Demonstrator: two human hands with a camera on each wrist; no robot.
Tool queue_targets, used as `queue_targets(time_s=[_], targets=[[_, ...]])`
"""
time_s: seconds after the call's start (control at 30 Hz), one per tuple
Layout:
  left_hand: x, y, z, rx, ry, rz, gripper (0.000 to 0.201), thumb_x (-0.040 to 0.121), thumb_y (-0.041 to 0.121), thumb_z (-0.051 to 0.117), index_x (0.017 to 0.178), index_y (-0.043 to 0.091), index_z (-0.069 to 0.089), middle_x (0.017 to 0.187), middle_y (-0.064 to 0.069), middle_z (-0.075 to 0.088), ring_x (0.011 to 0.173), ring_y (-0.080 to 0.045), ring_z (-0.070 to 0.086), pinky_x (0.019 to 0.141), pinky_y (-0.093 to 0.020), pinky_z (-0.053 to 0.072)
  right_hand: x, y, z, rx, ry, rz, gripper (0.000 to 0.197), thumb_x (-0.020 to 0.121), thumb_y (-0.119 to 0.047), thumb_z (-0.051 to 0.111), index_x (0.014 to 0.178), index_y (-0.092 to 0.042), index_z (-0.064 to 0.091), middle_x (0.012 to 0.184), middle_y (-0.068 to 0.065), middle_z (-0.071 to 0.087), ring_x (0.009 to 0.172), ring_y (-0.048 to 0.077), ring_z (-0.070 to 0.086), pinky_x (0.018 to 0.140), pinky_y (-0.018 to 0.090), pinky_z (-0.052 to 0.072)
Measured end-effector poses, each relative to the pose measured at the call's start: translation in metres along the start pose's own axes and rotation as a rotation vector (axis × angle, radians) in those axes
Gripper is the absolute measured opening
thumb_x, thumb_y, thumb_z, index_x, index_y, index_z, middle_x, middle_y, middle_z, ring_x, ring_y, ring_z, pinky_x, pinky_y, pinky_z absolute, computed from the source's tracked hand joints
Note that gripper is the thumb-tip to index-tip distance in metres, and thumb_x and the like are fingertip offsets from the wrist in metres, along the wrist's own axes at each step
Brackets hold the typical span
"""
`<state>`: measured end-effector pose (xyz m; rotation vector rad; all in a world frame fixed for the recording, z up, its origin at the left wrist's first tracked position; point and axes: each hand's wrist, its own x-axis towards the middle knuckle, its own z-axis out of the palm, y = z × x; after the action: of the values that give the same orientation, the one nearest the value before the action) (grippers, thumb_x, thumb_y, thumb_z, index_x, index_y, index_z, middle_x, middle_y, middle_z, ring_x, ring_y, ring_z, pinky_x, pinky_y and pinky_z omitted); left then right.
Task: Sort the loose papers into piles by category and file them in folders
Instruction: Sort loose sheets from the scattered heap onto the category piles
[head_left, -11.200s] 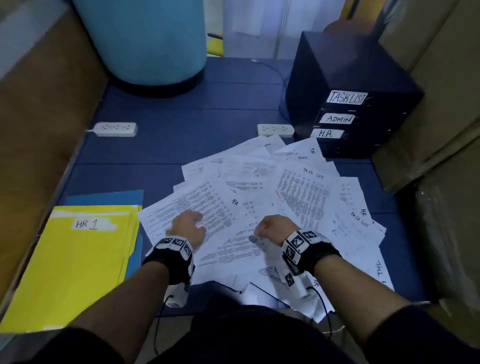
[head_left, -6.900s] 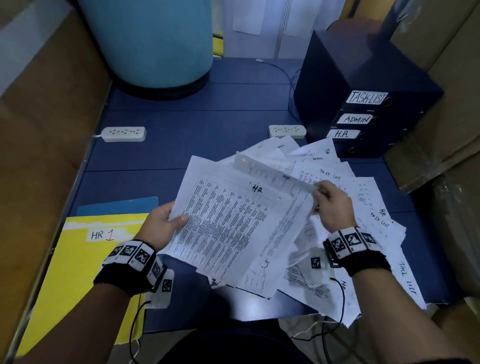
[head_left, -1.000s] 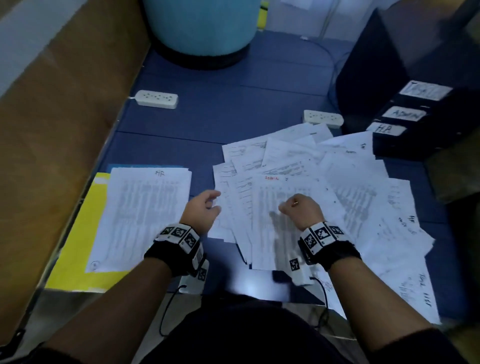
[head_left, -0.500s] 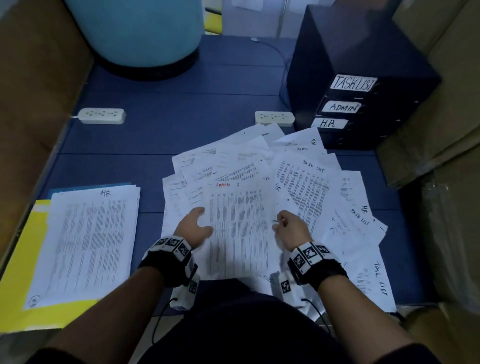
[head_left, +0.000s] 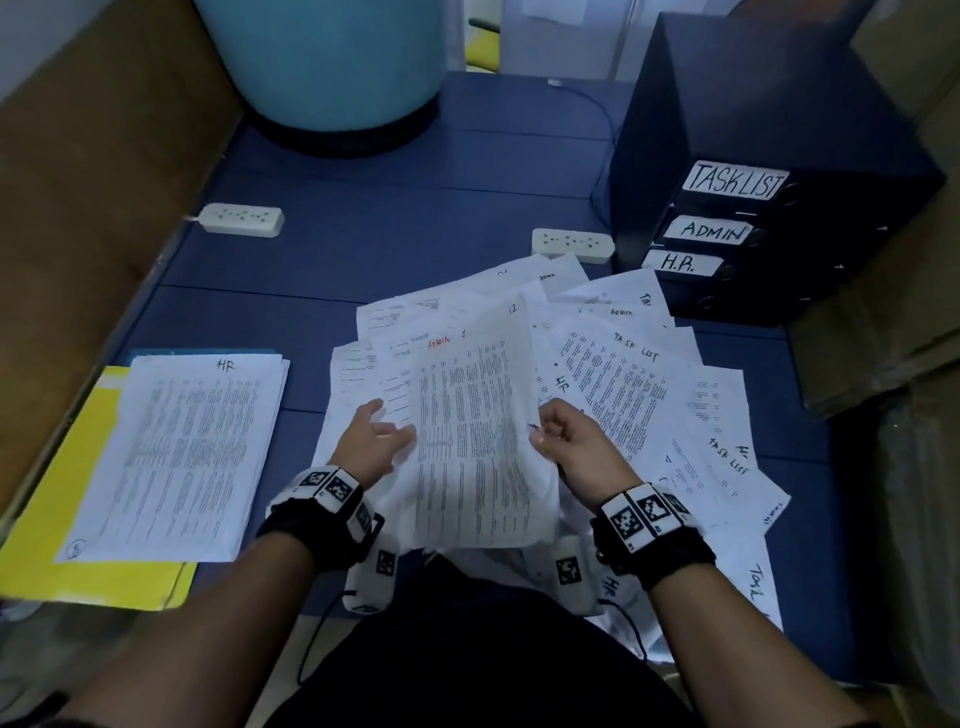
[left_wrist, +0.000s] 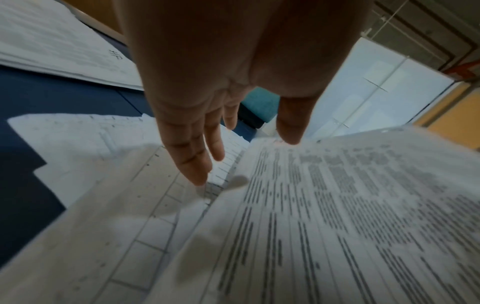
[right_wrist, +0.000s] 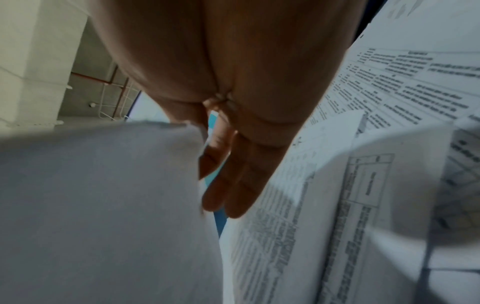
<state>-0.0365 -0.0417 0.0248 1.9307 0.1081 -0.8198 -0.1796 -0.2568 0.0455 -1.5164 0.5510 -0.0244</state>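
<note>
My right hand (head_left: 569, 447) pinches "ADMIN" sheet (head_left: 478, 447) | left hand (head_left: 371, 441) open beside it | "HR" pile (head_left: 187, 452) left of sheet

**Office filing corner, seen from above**

An office or back-room filing area. A dark drawer cabinet (head_left: 774, 171) carries handwritten labels TASKLIST, ADMIN and H.R. In front of it, printed sheets (head_left: 613, 374) marked with the same categories lie on a blue surface (head_left: 389, 249). To the cabinet's left sit two white power strips (head_left: 571, 244); farther left, a yellow folder (head_left: 62, 519).
</note>
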Motion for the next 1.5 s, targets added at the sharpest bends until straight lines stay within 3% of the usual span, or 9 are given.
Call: queue_targets(time_s=[0.17,0.3,0.57,0.7,0.9,1.13,1.23,1.37,1.5], targets=[[-0.011,0.000,0.011,-0.149,-0.111,-0.057,0.064,0.088,0.020,0.067,0.142,0.021,0.032,0.115,-0.011,0.061,0.102,-0.026,0.061,0.090,-0.042,0.053,-0.002,-0.012,0.001,0.263,-0.120,0.028,0.013,0.089,-0.014,0.064,0.082,-0.018,0.053,0.071,0.011,0.034,0.062,0.025,0.023,0.053,0.034,0.020],[-0.022,0.006,0.007,-0.022,0.074,0.071,0.035,0.091,0.008,0.061,0.124,0.000,0.051,0.102,-0.022,0.063,0.079,-0.032,0.060,0.057,-0.023,0.047,0.003,-0.028,0.005,0.438,-0.110,0.034,0.007,0.094,0.000,0.053,0.093,-0.007,0.050,0.082,0.011,0.067,0.066,0.022,0.062,0.061,0.030,0.051],[-0.006,-0.002,-0.068,-0.004,0.297,0.128,0.028,0.084,0.019,0.067,0.110,0.008,0.065,0.105,-0.009,0.070,0.095,-0.028,0.066,0.086,-0.046,0.054,0.023,-0.016,0.065,-0.130,-0.224,0.202,0.023,0.094,-0.020,0.060,0.116,-0.029,0.058,0.117,0.001,0.067,0.096,0.028,0.069,0.071,0.042,0.059],[0.013,-0.006,-0.109,0.004,0.335,0.133,0.012,0.087,0.012,0.065,0.088,0.011,0.053,0.078,0.002,0.060,0.068,-0.012,0.056,0.068,-0.030,0.049,0.042,-0.025,0.115,-0.095,-0.093,0.260,0.024,0.098,-0.007,0.049,0.120,-0.014,0.055,0.112,0.015,0.064,0.066,0.030,0.069,0.052,0.028,0.053],[0.045,-0.016,-0.172,-0.247,0.251,0.054,0.041,0.090,0.007,0.060,0.125,0.022,0.045,0.104,-0.007,0.060,0.088,-0.026,0.066,0.069,-0.039,0.056,0.105,-0.047,0.185,-0.065,0.049,0.283,0.019,0.099,-0.004,0.047,0.114,-0.012,0.056,0.090,0.007,0.071,0.047,0.019,0.065,0.046,0.027,0.044],[0.077,-0.032,-0.231,-0.218,0.197,0.051,0.031,0.094,0.002,0.052,0.119,0.019,0.048,0.104,-0.007,0.059,0.074,-0.024,0.066,0.059,-0.031,0.052,0.209,-0.054,0.251,-0.196,0.240,0.373,0.018,0.096,-0.006,0.045,0.097,-0.020,0.057,0.069,0.007,0.063,0.041,0.015,0.058,0.031,0.016,0.031],[0.087,-0.035,-0.247,-0.207,0.178,0.068,0.028,0.094,0.002,0.051,0.116,0.019,0.050,0.105,-0.008,0.060,0.075,-0.024,0.067,0.059,-0.031,0.051,0.244,-0.048,0.268,-0.262,0.272,0.405,0.015,0.091,-0.001,0.049,0.093,-0.012,0.059,0.081,0.016,0.066,0.055,0.025,0.061,0.035,0.022,0.042],[0.093,-0.036,-0.257,-0.207,0.167,0.076,0.026,0.095,0.002,0.051,0.116,0.017,0.051,0.102,-0.007,0.060,0.073,-0.019,0.065,0.060,-0.030,0.050,0.264,-0.044,0.274,-0.299,0.220,0.489,0.020,0.084,0.003,0.060,0.104,0.003,0.057,0.093,0.018,0.067,0.077,0.034,0.068,0.082,0.049,0.058],[0.098,-0.034,-0.252,-0.184,0.143,0.087,0.027,0.093,0.001,0.052,0.115,0.017,0.053,0.104,-0.008,0.062,0.078,-0.022,0.067,0.061,-0.030,0.051,0.248,-0.056,0.267,-0.438,0.278,0.438,0.037,0.092,-0.023,0.063,0.121,-0.004,0.050,0.102,0.007,0.062,0.074,0.025,0.064,0.067,0.032,0.060]])
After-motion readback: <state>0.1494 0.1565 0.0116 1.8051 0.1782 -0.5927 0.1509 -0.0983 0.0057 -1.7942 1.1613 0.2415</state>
